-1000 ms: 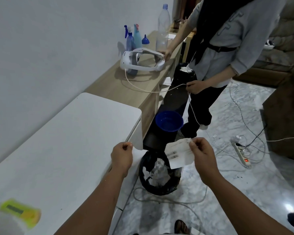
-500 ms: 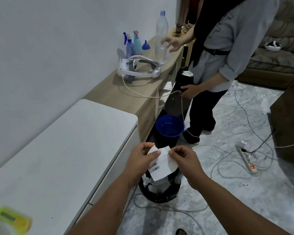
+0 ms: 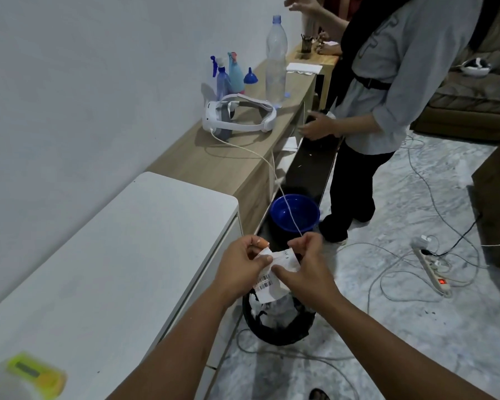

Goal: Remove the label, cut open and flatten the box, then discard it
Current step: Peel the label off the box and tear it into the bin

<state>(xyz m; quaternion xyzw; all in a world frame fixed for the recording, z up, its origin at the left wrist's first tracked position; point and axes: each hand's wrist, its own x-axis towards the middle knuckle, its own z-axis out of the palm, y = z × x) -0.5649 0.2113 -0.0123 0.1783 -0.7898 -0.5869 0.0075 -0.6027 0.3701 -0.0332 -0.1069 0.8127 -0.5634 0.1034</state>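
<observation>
Head view: my left hand (image 3: pixel 243 267) and right hand (image 3: pixel 303 269) both pinch the peeled label (image 3: pixel 274 280), its long axis hanging downward, directly above the black bin (image 3: pixel 277 324) beside the bench (image 3: pixel 113 269).

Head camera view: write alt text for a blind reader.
Both hands, left hand and right hand, pinch a white barcode label above a black bin on the floor, beside a white table.
</observation>
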